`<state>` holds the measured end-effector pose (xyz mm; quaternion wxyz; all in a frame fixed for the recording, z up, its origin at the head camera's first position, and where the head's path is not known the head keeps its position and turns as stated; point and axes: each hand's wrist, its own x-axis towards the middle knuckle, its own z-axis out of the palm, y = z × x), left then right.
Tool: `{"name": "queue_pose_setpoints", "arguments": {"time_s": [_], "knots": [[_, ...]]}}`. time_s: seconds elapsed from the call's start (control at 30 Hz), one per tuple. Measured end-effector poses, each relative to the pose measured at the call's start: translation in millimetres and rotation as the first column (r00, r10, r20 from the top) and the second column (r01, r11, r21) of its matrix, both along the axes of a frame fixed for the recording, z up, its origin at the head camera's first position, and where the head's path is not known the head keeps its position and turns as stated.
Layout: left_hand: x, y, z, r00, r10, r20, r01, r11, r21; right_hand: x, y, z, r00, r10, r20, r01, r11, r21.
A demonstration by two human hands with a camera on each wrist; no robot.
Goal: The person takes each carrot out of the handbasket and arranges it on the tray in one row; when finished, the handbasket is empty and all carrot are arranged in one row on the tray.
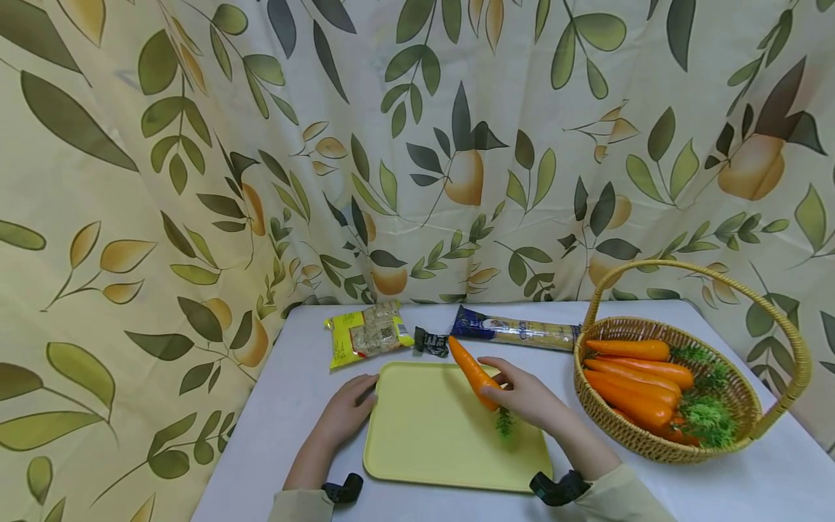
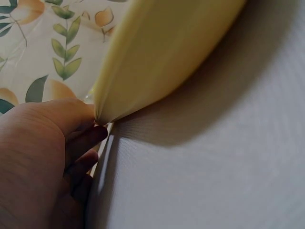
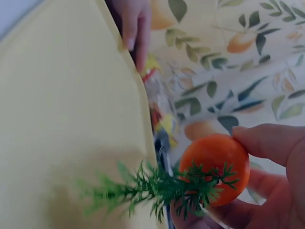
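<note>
My right hand (image 1: 522, 391) holds an orange carrot (image 1: 471, 370) with green leaves over the right part of a yellow tray (image 1: 424, 449). In the right wrist view the carrot's round top end (image 3: 214, 162) faces the camera, thumb and fingers curled about it, its feathery green leaves (image 3: 157, 188) hanging over the tray. At the tray's upper left edge is my left hand (image 1: 349, 409). Seen from the left wrist, thumb and fingertips pinch the tray's rim (image 2: 107, 102), with the other fingers curled below.
A wicker basket (image 1: 659, 453) of several carrots stands at the right, its tall handle arching up. Behind the tray lie a yellow food packet (image 1: 368, 333), a small black packet (image 1: 431, 342) and a long blue-ended noodle packet (image 1: 515, 330). A leaf-patterned curtain (image 1: 450, 239) hangs behind the white table.
</note>
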<state>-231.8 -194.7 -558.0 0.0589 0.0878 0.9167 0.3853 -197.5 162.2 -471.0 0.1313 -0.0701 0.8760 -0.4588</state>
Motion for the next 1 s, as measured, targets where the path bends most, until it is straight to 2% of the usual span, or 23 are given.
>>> {"name": "queue_pose_setpoints", "arguments": {"time_s": [0.27, 0.47, 1.0], "knots": [[1.2, -0.7, 0.7, 1.000, -0.010, -0.012, 0.010, 1.000, -0.007, 4.8, -29.4, -12.3, 0.995, -0.004, 0.097, 0.020, 0.986, -0.164], [1.1, 0.0, 1.7, 1.000, -0.015, -0.005, 0.015, 1.000, -0.015, 5.4, -53.5, -25.3, 0.990, 0.015, 0.143, 0.020, 0.970, -0.243], [0.9, -0.8, 1.3, 0.999, -0.023, -0.023, 0.023, 1.000, -0.012, 1.7, -111.9, -42.3, 0.974, 0.026, 0.223, 0.041, 0.956, -0.290]]}}
